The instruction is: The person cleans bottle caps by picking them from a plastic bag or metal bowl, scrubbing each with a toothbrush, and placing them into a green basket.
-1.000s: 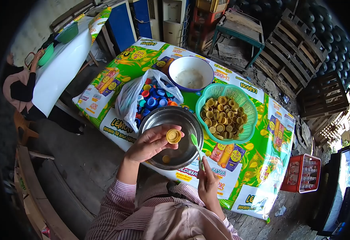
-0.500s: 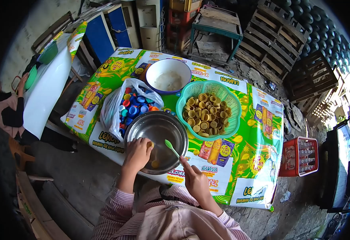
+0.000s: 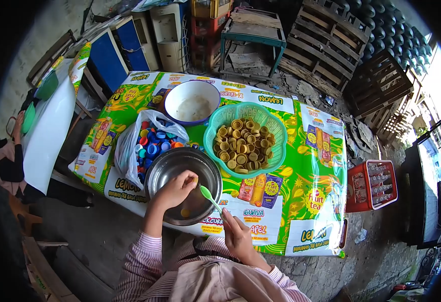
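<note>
Across the steel bowl (image 3: 162,171), my left hand (image 3: 174,193) has come rightward since half a second ago, bringing its fingertips from the left half of the hollow to near the brush (image 3: 206,193). My right hand (image 3: 238,236) has kept its grip, and my whole head view has swung so that everything sits further left.

Looking down from my head, I see my left fingers bent and pinched together on a yellow cap (image 3: 195,179); only a sliver of its edge shows past the tips. That cap is above the bowl, just beside the brush head; whether the two touch I cannot tell. My right fingers are curled around the brush's slim, pale handle, its green head slanting up and left over the bowl's rim. Inside the round, shiny metal hollow lies a loose cap (image 3: 185,213), blurred and dull yellow, towards the near side.

Beyond, a scalloped mint basket (image 3: 279,128) of latticed plastic holds a heap of ridged, ring-shaped yellow caps (image 3: 243,146). Left of it stands a white enamel basin (image 3: 172,99), smooth, with a dark blue rim. Against the bowl's left side, a crinkled, thin plastic bag (image 3: 126,153) gapes around red, blue and orange caps (image 3: 152,146). Glossy printed sheeting (image 3: 293,201), creased in places, covers the table beneath it all.
</note>
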`<state>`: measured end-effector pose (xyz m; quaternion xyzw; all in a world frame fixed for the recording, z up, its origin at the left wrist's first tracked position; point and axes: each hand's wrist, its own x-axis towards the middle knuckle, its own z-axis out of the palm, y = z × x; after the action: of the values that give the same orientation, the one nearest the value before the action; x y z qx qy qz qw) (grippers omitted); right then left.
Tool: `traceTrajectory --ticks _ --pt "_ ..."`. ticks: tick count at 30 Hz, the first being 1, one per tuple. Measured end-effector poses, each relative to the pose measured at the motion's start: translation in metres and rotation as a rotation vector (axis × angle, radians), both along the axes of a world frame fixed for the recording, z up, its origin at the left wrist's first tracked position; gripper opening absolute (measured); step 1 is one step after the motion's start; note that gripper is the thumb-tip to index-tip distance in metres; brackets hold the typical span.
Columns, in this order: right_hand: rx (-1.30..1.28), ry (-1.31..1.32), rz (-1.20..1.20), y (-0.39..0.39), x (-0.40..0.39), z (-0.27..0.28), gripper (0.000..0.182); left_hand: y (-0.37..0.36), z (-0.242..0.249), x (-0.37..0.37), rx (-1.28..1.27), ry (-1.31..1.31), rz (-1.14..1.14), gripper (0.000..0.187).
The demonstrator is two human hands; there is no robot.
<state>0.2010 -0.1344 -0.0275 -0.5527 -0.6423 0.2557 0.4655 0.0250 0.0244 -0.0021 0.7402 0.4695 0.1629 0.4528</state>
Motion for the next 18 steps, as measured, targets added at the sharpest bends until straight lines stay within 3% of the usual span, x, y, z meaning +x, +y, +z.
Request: traceTrajectory --ticks 2,4,7,9,10,12,18 --pt "0.111 0.047 -0.082 -0.002 0.001 0.009 0.051 0.02 0.009 0.025 0.064 -0.051 -0.035 0.024" --pt "0.116 0.013 -0.089 -0.003 0.004 0.015 0.051 0.042 0.022 0.054 0.121 0.068 -0.059 0.028" --pt "0.169 0.013 -0.136 -0.004 0.007 0.011 0.053 0.073 0.017 0.083 0.141 -0.077 -0.002 0.039" --pt "0.16 0.003 -0.142 -0.007 0.008 0.01 0.053 0.08 0.008 0.092 0.499 -0.102 0.254 0.052" --pt "0.148 -0.001 -0.147 -0.006 0.008 0.01 0.053 0.08 0.007 0.088 0.502 -0.106 0.254 0.052" --pt "0.149 0.026 -0.146 -0.006 0.007 0.011 0.053 0.068 0.009 0.069 0.285 0.134 0.107 0.058" --pt "0.035 0.02 -0.119 -0.007 0.006 0.005 0.046 0.031 -0.006 0.0 0.13 0.055 0.179 0.027"
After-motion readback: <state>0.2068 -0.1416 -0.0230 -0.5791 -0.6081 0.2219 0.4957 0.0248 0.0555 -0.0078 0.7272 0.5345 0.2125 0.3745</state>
